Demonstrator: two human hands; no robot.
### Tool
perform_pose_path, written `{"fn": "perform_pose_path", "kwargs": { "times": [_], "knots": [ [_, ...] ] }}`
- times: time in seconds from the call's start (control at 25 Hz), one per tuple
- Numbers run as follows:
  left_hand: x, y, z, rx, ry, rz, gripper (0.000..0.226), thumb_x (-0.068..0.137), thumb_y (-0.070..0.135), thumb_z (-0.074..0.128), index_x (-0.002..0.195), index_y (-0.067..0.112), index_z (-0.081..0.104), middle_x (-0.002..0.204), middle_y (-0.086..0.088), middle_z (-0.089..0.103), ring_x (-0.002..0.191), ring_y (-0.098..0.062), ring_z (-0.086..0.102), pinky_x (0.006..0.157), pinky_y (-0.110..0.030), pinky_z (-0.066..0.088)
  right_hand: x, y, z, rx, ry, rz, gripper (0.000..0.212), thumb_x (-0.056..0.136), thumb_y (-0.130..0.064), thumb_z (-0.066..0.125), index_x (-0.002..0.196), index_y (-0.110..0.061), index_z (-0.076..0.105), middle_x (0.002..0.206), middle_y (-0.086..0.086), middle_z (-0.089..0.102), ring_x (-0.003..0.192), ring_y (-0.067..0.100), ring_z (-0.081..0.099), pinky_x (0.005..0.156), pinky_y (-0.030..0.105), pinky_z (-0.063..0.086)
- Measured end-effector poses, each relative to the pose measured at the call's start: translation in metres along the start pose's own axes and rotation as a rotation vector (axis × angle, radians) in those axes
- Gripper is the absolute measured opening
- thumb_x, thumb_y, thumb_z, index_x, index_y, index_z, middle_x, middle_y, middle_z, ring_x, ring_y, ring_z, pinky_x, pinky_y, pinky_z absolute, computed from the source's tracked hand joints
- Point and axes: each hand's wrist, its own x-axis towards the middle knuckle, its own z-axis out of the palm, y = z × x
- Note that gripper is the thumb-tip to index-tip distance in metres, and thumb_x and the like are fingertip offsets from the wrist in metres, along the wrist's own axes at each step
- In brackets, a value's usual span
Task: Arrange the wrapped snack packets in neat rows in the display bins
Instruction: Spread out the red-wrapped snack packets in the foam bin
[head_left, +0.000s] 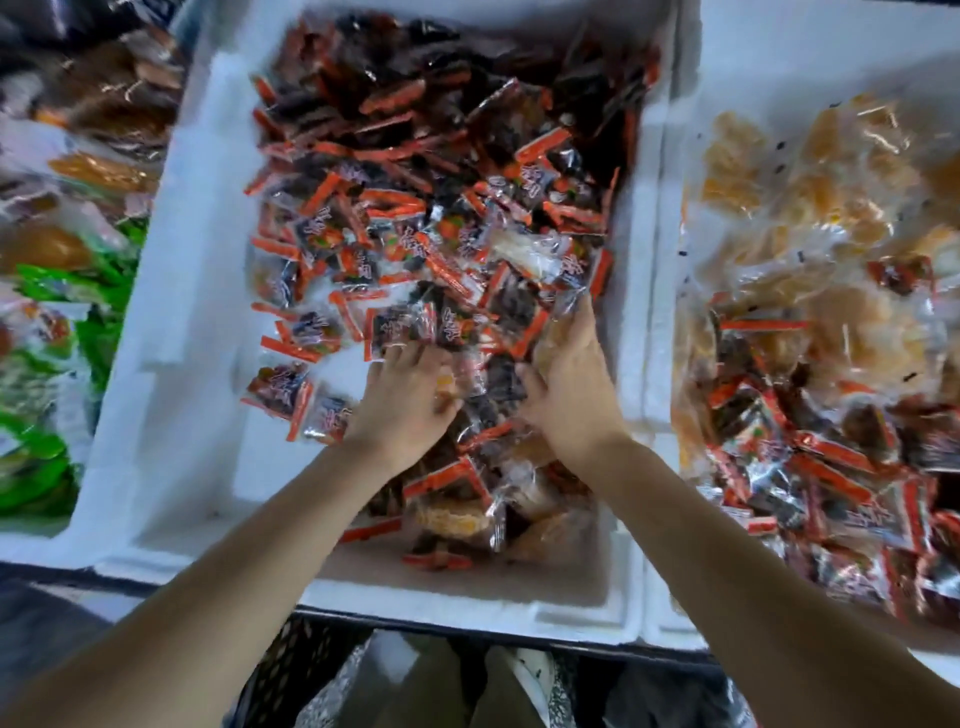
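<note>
A white foam bin (176, 332) in the middle holds a loose heap of red-and-black wrapped snack packets (426, 208), lying at all angles. Both hands are down in the near part of the heap. My left hand (405, 400) lies palm down on the packets, fingers reaching forward and slightly bent. My right hand (569, 384) is beside it, fingers spread over a pale clear-wrapped packet (550, 345) and dark packets; its thumb points left. Whether either hand grips a packet is hidden by the fingers.
A second foam bin (670, 260) on the right holds yellow-orange clear-wrapped snacks (831, 208) and more red-black packets (810, 467). At the left lie green and orange packets (47, 332). Bare foam floor shows at the middle bin's near-left part (208, 441).
</note>
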Motion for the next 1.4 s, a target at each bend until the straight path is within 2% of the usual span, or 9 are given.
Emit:
{"fn": "perform_pose_path", "kwargs": {
  "times": [0.16,0.4,0.52,0.64,0.88,1.08,1.2,1.32,1.4],
  "knots": [
    [-0.006,-0.003,-0.006,-0.072,0.034,0.036,0.037,0.094,0.030,0.057,0.125,0.008,0.053,0.121,-0.006,0.046,0.107,-0.023,0.053,0.090,-0.034,0.043,0.021,0.002,0.001,-0.135,0.027,0.000,0.054,0.094,-0.015,0.051,0.139,0.000,0.025,0.132,0.018,0.044,0.126,0.034,0.039,0.103,0.039,0.036],
    [0.005,0.002,-0.037,-0.245,0.237,0.084,0.026,0.094,0.027,0.055,0.107,0.005,0.051,0.083,0.011,0.040,0.065,-0.004,0.042,0.055,-0.015,0.035,0.010,-0.010,-0.011,-0.024,0.157,-0.148,0.035,0.097,-0.016,0.043,0.131,-0.006,0.038,0.126,0.009,0.043,0.105,0.021,0.051,0.078,0.017,0.033],
    [0.045,0.016,-0.052,-0.226,0.316,0.181,0.032,0.094,0.024,0.056,0.122,0.008,0.055,0.109,-0.003,0.050,0.092,-0.017,0.054,0.077,-0.025,0.048,0.012,-0.010,-0.030,0.010,0.244,-0.150,0.036,0.099,-0.019,0.040,0.133,-0.007,0.040,0.125,0.011,0.045,0.104,0.024,0.051,0.076,0.016,0.031],
    [0.085,0.029,-0.047,-0.164,0.239,0.191,0.047,0.095,0.022,0.055,0.139,0.012,0.045,0.132,-0.011,0.045,0.122,-0.023,0.045,0.102,-0.034,0.042,0.011,0.000,-0.038,-0.115,0.134,-0.107,0.036,0.099,-0.023,0.041,0.133,-0.010,0.043,0.125,0.012,0.051,0.110,0.027,0.052,0.085,0.026,0.039],
    [0.083,0.021,-0.026,0.094,0.125,0.116,0.043,0.090,0.033,0.063,0.123,0.007,0.053,0.132,-0.011,0.049,0.124,-0.027,0.042,0.102,-0.037,0.037,-0.018,0.013,-0.035,-0.296,-0.142,-0.103,0.036,0.096,-0.026,0.046,0.131,-0.017,0.042,0.127,0.004,0.051,0.108,0.023,0.056,0.083,0.027,0.039],
    [0.041,0.015,-0.040,-0.157,0.199,0.051,0.031,0.089,0.025,0.064,0.112,0.011,0.051,0.097,-0.003,0.059,0.083,-0.020,0.060,0.069,-0.031,0.050,-0.021,0.022,-0.020,-0.381,-0.267,-0.197,0.058,0.091,-0.009,0.054,0.141,-0.018,0.027,0.142,0.000,0.039,0.131,0.017,0.037,0.103,0.021,0.028],
    [0.018,0.008,-0.047,-0.301,0.253,-0.044,0.035,0.090,0.033,0.062,0.115,0.012,0.051,0.073,0.004,0.057,0.052,-0.009,0.048,0.045,-0.028,0.041,-0.011,0.020,-0.017,-0.440,-0.334,-0.231,0.067,0.086,-0.018,0.063,0.142,-0.015,0.027,0.143,0.003,0.039,0.136,0.018,0.028,0.112,0.025,0.018],
    [-0.004,-0.002,-0.046,-0.445,0.292,-0.108,0.030,0.088,0.036,0.063,0.106,0.014,0.055,0.074,-0.006,0.063,0.061,-0.022,0.059,0.056,-0.036,0.048,-0.002,0.017,-0.021,-0.431,-0.303,-0.192,0.064,0.080,-0.024,0.071,0.135,-0.017,0.038,0.130,0.004,0.051,0.125,0.022,0.038,0.100,0.027,0.031],
    [-0.016,-0.007,-0.042,-0.497,0.286,-0.160,0.020,0.089,0.034,0.064,0.095,0.021,0.050,0.067,0.005,0.060,0.054,-0.012,0.057,0.052,-0.017,0.042,0.000,0.018,-0.022,-0.462,-0.278,-0.219,0.057,0.081,-0.017,0.070,0.131,-0.015,0.043,0.124,0.006,0.055,0.120,0.023,0.042,0.094,0.023,0.030]
  ]
}}
